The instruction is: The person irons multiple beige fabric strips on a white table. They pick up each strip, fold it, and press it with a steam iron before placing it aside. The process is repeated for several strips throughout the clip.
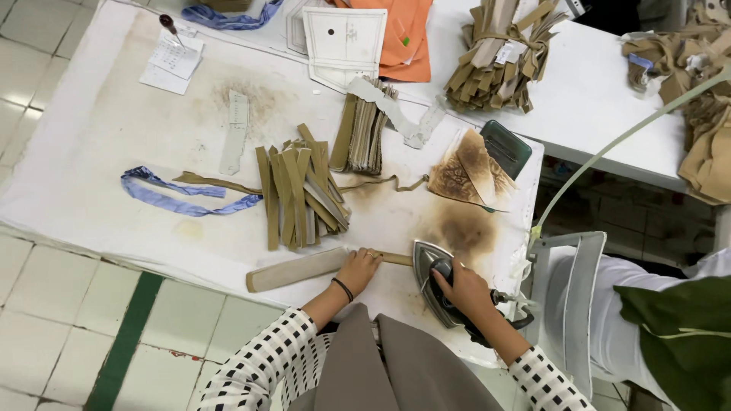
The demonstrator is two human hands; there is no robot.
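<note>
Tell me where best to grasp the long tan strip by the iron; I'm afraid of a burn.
Take the tan strip at its rounded far end, coming from the left hand's side. It lies flat, and its other end meets the iron held by the right hand.

Under my left hand [358, 268] lies a matt tan cloth strip [298, 271], smooth and flat, while my right hand [461, 288] grips the dark plastic handle of an iron [435, 275] whose metal body has a dull grey sheen. The white cloth cover of the ironing table [99, 152] looks soft and matt, stained with rough brown scorch marks, and the loose pile of tan strips [297, 192] has the same dull woven finish. The blue ribbon [183, 199] looks slightly glossy, and the scorched sheet [468, 171] looks like paper, browned and brittle.
</note>
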